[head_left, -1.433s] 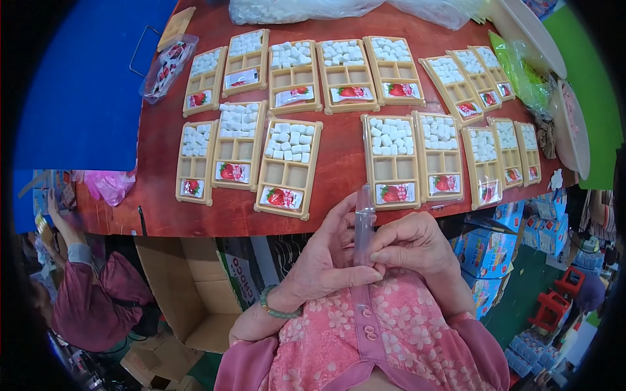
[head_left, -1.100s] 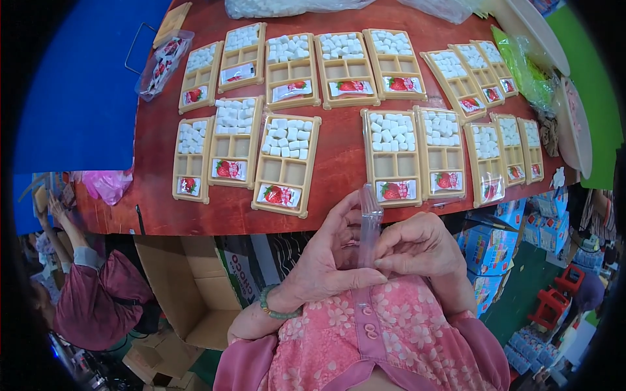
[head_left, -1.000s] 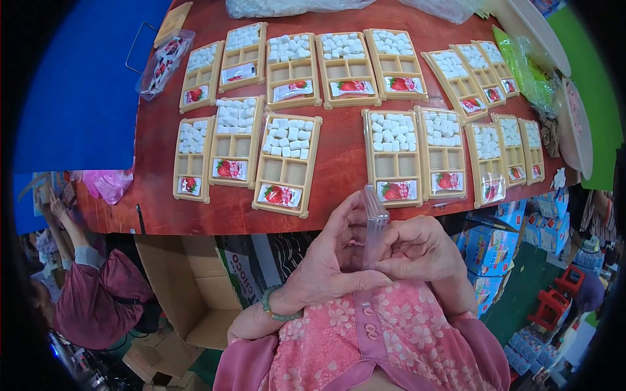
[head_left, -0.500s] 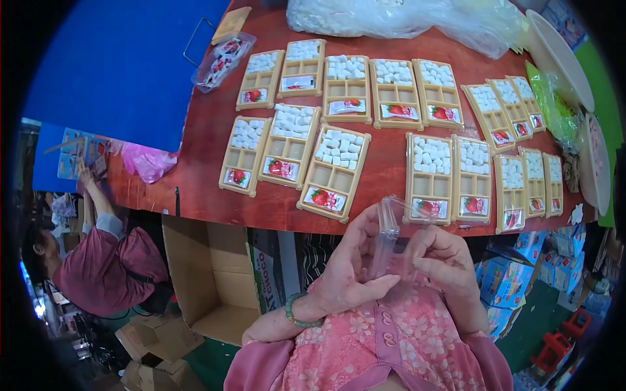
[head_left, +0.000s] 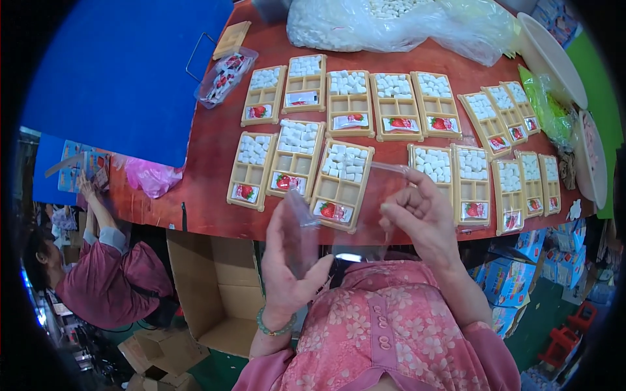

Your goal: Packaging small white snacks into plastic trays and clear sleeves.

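Note:
My left hand grips a bundle of clear plastic covers between thumb and fingers, in front of the table edge. My right hand pinches one clear plastic cover, held spread out between the hands; whether it still touches the bundle, I cannot tell. Just beyond it lies a beige compartment tray with white marshmallow-like pieces at the far end and a strawberry-printed sachet at the near end. Behind my right hand, a similar tray is partly hidden.
Several more filled trays stand in rows on the red table. A clear box of sachets is at the far left, a large plastic bag at the back. An open carton sits below; a co-worker is at left.
My hands have moved apart, the left one leftward and the right one up. The plastic, bunched together before, is now spread between them.

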Demonstrator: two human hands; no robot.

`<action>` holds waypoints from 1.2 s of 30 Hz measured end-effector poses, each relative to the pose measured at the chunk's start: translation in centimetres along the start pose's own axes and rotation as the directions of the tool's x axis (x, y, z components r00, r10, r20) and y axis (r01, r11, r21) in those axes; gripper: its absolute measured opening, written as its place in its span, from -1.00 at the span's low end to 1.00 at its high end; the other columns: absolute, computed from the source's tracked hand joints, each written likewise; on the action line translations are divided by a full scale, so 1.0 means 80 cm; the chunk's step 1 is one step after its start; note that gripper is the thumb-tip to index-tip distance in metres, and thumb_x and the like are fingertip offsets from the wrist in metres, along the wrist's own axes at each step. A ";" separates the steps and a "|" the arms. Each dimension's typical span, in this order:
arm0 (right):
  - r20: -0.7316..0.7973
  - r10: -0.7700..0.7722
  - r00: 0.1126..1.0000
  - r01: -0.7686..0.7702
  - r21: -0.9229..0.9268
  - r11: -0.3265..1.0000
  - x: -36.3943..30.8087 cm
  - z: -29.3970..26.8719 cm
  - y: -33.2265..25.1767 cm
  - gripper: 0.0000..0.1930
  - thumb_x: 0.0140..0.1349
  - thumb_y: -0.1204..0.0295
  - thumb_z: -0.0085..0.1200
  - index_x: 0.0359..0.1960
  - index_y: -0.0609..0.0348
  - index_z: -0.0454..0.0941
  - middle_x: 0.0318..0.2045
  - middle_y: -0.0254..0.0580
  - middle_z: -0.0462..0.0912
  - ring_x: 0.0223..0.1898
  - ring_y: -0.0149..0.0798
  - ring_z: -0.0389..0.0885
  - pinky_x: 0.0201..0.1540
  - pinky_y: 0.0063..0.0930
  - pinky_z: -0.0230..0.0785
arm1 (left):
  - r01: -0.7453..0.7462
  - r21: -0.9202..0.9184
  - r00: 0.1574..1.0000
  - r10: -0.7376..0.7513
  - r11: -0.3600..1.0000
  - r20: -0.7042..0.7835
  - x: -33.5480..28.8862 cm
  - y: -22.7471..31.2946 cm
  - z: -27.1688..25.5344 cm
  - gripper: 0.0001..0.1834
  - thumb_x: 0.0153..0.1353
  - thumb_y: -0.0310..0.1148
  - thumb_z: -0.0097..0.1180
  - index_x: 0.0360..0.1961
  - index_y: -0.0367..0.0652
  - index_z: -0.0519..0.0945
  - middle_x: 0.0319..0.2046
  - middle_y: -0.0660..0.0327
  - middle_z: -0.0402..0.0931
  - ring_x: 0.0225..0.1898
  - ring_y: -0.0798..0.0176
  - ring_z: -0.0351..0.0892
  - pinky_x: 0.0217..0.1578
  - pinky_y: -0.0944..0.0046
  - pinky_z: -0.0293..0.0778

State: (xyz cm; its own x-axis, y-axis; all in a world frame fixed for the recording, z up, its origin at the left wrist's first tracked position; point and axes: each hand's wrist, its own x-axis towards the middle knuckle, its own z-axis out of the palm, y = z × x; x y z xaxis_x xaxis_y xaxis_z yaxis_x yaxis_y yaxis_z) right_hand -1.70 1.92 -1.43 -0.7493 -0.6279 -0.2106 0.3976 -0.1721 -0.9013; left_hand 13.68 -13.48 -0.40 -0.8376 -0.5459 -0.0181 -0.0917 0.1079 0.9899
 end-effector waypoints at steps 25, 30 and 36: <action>-0.090 -0.034 0.995 0.018 -0.165 0.986 0.066 0.030 0.035 -0.37 0.17 0.64 0.09 0.28 0.24 0.12 -0.39 -0.32 0.48 -0.43 -0.54 0.50 -0.41 -0.71 0.39 | 0.234 -0.339 0.943 -0.128 0.911 0.307 0.042 -0.026 -0.055 0.00 -0.14 -0.38 0.29 0.34 -0.30 0.03 0.20 0.04 0.26 0.23 0.14 0.28 0.17 0.20 0.19; -0.080 -0.014 0.997 0.015 0.007 1.000 0.060 0.027 0.028 -0.50 0.18 0.62 0.11 0.16 0.31 0.28 -0.43 -0.31 0.55 -0.46 -0.55 0.51 -0.42 -0.70 0.39 | 0.230 -0.376 0.958 -0.142 0.897 0.247 0.041 -0.027 -0.052 0.02 -0.18 -0.30 0.28 0.33 -0.30 0.04 0.19 0.03 0.26 0.19 0.11 0.31 0.12 0.21 0.24; 0.054 0.134 0.989 -0.139 0.092 0.986 0.036 0.030 0.013 -0.88 0.15 0.61 0.14 -0.27 0.29 0.51 -0.45 -0.27 0.60 -0.50 -0.51 0.55 -0.44 -0.67 0.42 | 0.194 -0.556 0.980 -0.131 0.808 0.151 0.036 -0.024 -0.049 0.06 -0.22 -0.25 0.28 0.34 -0.27 0.03 0.11 0.05 0.29 0.10 0.12 0.38 0.07 0.21 0.27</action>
State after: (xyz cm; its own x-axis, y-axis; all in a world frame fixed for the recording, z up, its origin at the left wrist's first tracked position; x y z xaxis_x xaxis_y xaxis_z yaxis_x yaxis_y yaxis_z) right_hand -2.20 -1.88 -2.07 -0.6595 -0.6854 -0.3088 0.5444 -0.1522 -0.8249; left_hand 13.55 -18.55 -1.80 -0.8901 -0.4234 -0.1688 0.0628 -0.4807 0.8746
